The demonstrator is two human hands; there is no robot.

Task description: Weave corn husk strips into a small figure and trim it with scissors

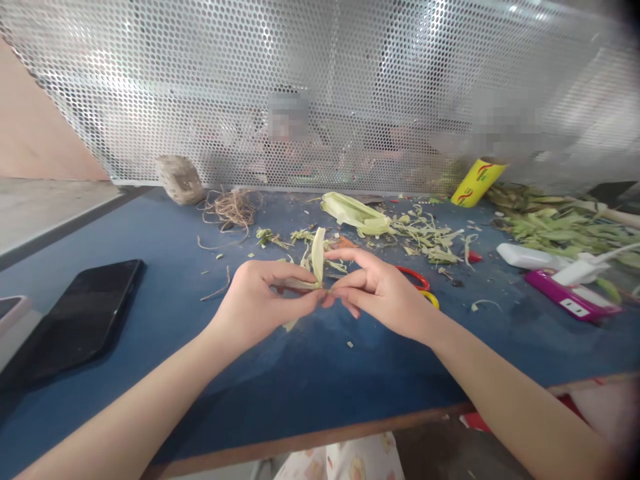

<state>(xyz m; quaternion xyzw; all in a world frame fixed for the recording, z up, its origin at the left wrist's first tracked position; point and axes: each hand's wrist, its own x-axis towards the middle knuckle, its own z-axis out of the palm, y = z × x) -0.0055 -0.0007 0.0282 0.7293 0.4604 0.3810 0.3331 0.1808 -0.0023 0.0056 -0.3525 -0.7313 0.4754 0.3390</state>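
Pale green husk strips (pixel 318 257) stand up between my two hands over the middle of the blue table. My left hand (pixel 265 293) pinches their lower end between thumb and fingers, and one folded strip lies along its fingers. My right hand (pixel 373 287) meets it at the same spot, its thumb and a finger pressed together at the base of the strips, the index finger stretched above. What exactly the right fingertips hold is too small to tell. Scissors with red and yellow handles (pixel 429 298) lie partly hidden behind my right hand.
Behind are a husk bundle (pixel 357 215), shredded leaves (pixel 430 237), tangled twine (pixel 233 208), a wrapped roll (pixel 180 180) and a yellow tube (pixel 479 182). A black phone (pixel 87 313) lies left, a purple power strip (pixel 570 297) right. A perforated metal screen (pixel 330 93) borders the table.
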